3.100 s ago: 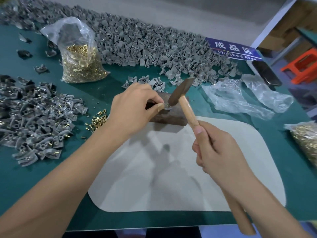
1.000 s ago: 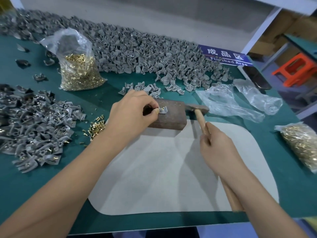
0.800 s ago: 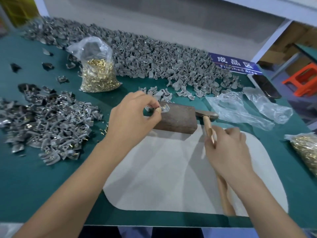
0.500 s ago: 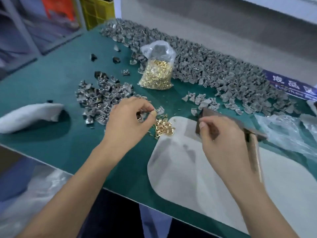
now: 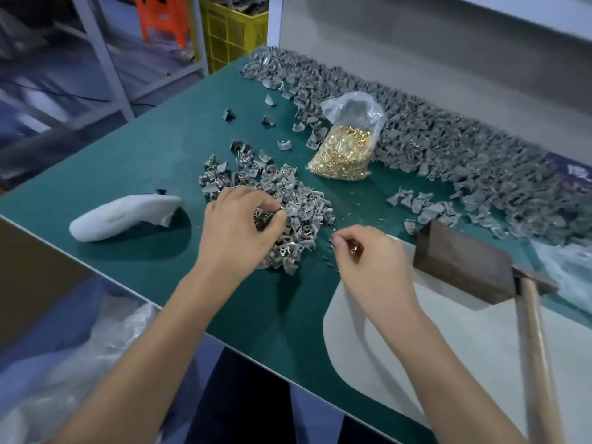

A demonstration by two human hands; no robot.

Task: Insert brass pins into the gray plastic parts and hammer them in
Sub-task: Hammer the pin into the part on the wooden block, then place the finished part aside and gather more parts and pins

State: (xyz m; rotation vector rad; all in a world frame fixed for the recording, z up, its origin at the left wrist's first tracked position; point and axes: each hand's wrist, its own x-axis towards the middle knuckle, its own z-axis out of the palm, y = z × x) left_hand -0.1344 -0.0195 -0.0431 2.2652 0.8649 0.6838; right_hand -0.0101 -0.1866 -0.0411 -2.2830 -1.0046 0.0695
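My left hand (image 5: 237, 229) sits on the near pile of gray plastic parts (image 5: 304, 213), thumb and forefinger pinching a gray part at the pile's top. My right hand (image 5: 371, 261) hovers just right of the pile, fingers curled around brass pins (image 5: 355, 249) that show between them. The hammer (image 5: 535, 347) lies untouched on the gray mat (image 5: 416, 347), its head against the dark metal block (image 5: 461, 264). A clear bag of brass pins (image 5: 346, 152) stands behind the pile. A few gray parts (image 5: 426, 206) lie behind the block.
A long heap of gray parts (image 5: 448, 145) runs along the back of the green table (image 5: 153, 155). A white cloth-like bundle (image 5: 121, 216) lies at the left. The table's near edge runs diagonally below my arms. Crumpled clear plastic (image 5: 563, 270) lies at the far right.
My right hand let go of the hammer, which now lies on the mat, and moved left to the pins. My left hand carried the gray part from the block to the left pile. View swung left.
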